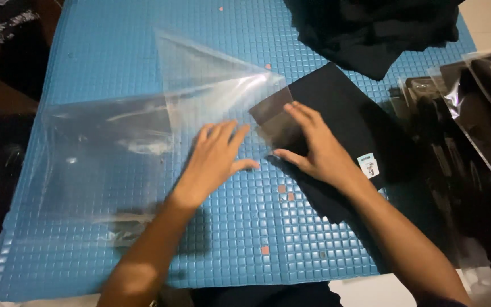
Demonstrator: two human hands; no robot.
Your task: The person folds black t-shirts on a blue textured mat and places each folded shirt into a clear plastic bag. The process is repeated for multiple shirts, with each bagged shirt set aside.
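Note:
A clear plastic bag (115, 148) lies flat on a blue textured mat (103, 51), its mouth facing right. My left hand (211, 162) presses flat on the bag near its open end, fingers spread. A folded black garment (342, 119) with a small white tag lies to the right, one corner tucked into the bag's mouth. Resting on that garment at the bag's opening is my right hand (313, 148), fingers apart, thumb at the garment's edge.
A heap of black cloth (370, 28) sits at the mat's far edge. Several bagged dark garments (473, 131) are stacked at the right. Dark items lie off the mat's left side (1, 170).

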